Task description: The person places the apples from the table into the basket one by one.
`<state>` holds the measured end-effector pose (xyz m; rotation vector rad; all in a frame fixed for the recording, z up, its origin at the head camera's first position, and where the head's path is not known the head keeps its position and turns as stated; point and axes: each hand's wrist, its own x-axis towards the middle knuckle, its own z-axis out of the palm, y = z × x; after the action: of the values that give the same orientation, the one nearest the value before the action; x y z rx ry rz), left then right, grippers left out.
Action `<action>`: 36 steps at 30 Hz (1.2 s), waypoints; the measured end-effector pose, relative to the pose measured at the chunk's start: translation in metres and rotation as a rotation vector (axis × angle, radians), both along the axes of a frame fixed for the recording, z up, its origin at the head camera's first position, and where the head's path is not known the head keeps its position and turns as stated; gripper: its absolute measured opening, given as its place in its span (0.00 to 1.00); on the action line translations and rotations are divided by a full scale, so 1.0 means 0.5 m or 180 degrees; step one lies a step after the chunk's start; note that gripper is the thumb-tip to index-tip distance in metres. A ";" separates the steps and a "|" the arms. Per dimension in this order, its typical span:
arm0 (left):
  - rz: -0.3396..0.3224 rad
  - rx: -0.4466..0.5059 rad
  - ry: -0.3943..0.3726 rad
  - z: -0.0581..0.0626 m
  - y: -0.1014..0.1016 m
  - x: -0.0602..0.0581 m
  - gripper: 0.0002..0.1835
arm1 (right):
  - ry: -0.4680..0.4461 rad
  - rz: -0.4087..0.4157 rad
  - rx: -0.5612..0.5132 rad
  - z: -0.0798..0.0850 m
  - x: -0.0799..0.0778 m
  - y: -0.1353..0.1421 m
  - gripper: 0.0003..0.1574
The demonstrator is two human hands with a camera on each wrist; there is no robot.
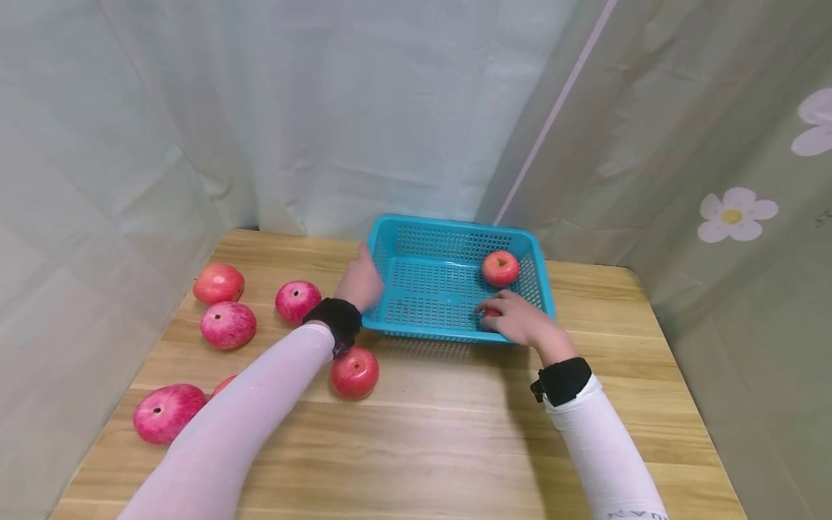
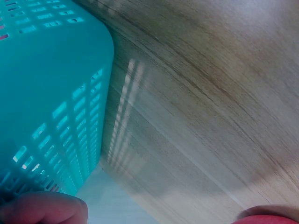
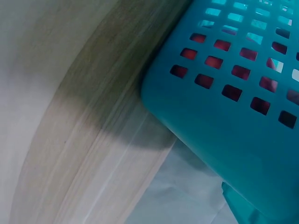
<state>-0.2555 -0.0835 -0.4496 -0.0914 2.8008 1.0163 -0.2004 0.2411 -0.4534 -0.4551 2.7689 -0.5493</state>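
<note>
A blue plastic basket point(image 1: 448, 334) with perforated walls stands at the back of the table. My left hand point(image 1: 361, 280) grips its left rim; in the left wrist view a fingertip point(image 2: 46, 207) lies against the outside wall. Inside the basket's front right corner, my right hand point(image 1: 516, 318) curls its fingers over a red apple point(image 1: 492, 313), which is mostly hidden. Behind it in the basket sits another red apple point(image 1: 500, 269). Red shows through the basket wall point(image 3: 196, 121) in the right wrist view, where the right hand is out of sight.
On the wooden table point(image 1: 416, 448), a red apple point(image 1: 354, 373) lies beneath my left wrist. Further left are several red and pink-streaked fruits, including one pink fruit point(image 1: 297, 301) beside the left hand and another point(image 1: 169, 413) near the left edge. Curtains point(image 1: 416, 108) enclose the table.
</note>
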 end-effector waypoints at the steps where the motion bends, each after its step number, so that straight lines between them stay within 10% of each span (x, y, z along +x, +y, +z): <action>1: 0.0001 0.0007 -0.0004 -0.001 0.000 0.000 0.44 | 0.0010 -0.0015 -0.0007 0.000 0.000 0.000 0.25; 25: 0.0025 0.0021 -0.0047 -0.004 -0.001 -0.002 0.45 | 0.0386 -0.0172 -0.0258 0.006 0.009 -0.003 0.24; 36: 0.0012 -0.0001 -0.0017 -0.001 -0.003 -0.002 0.45 | 0.1170 -0.0629 -0.0820 0.000 0.016 0.005 0.19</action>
<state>-0.2564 -0.0852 -0.4503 -0.0994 2.7970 1.0148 -0.1922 0.2434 -0.4534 -0.3690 3.1291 -0.9644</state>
